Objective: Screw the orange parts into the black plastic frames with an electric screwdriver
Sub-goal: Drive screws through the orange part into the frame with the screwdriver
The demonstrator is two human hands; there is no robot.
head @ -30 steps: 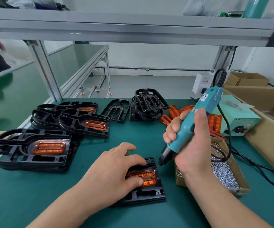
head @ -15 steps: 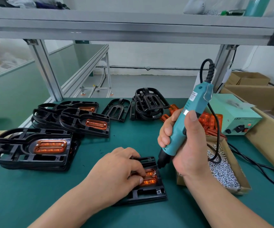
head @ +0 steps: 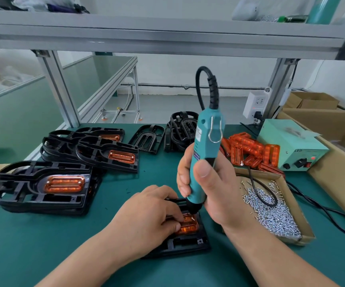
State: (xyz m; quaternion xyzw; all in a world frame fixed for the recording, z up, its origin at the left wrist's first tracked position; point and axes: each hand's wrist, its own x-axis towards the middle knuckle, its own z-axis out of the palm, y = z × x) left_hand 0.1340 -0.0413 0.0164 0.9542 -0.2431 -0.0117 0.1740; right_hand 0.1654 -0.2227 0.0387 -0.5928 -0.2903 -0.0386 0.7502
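I see the right hand [head: 215, 191], its grip wrapped tight round the teal screwdriver [head: 203, 146], which stands nearly upright with its tip down on the orange part [head: 189, 224] seated in the black frame [head: 184, 243]. The left hand [head: 146, 216] rests on that frame, bent fingers and thumb pinching the orange part. A box of screws [head: 304, 235] sits just right of the frame on the worktop [head: 43, 245].

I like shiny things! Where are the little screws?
In the head view, the screws lie in a cardboard tray on the right, beside the right hand, with loose orange parts behind it.
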